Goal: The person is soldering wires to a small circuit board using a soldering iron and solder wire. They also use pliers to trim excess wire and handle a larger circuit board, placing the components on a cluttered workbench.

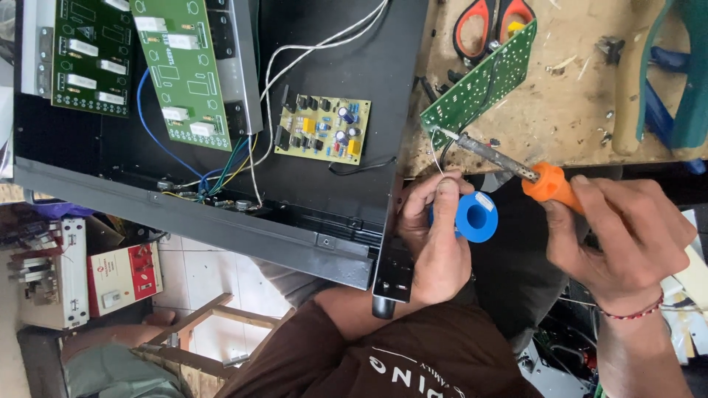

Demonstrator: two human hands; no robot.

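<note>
I see left hand [435, 236] clamped on blue solder spool [476, 217], right hand [623, 236] gripping orange-handled soldering iron [516, 168], tip touching green circuit board [479, 85] on bench [568, 110]

Your worn wooden table [568, 110] carries plenty — red-handled scissors [490, 26] at twelve o'clock, a green circuit board [483, 81] beside them, the black chassis [221, 214] toward nine.

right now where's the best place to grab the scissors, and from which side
Take the scissors by their red and orange handle loops, coming from the near side of the bench. The loops face this way and lie open; the blades run off the top of the view, and a green board leans just below.
</note>
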